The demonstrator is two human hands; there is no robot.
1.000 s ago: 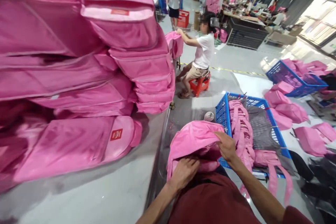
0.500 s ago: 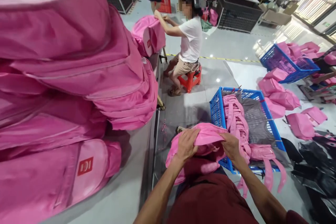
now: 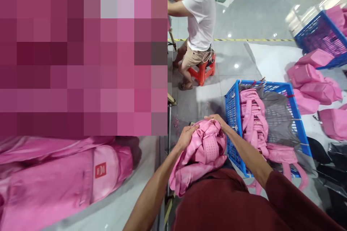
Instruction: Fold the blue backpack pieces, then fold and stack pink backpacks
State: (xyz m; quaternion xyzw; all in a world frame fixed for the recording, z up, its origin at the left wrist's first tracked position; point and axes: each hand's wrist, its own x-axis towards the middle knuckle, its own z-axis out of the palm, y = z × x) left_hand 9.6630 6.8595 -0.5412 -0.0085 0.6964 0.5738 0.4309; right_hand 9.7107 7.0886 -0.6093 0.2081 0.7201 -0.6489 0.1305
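Note:
A crumpled pink backpack (image 3: 202,153) rests on my lap, its padded, perforated strap side facing up. My left hand (image 3: 186,135) grips its upper left edge. At the top right, the fingers of my right hand (image 3: 217,120) curl over the fabric. Both hands hold the same bag. Just right of it, a blue plastic basket (image 3: 231,115) holds several more pink backpacks (image 3: 253,119) and grey fabric.
Finished pink backpacks (image 3: 67,180) lie stacked on the grey table (image 3: 121,205) at left. A person in a white shirt (image 3: 202,14) sits on a red stool (image 3: 203,72) ahead. More pink bags (image 3: 311,79) and a second blue basket (image 3: 317,36) lie on the floor at right.
The bag has been turned over so its strap side faces up. Both hands moved up to its top. My head tilted down and closer.

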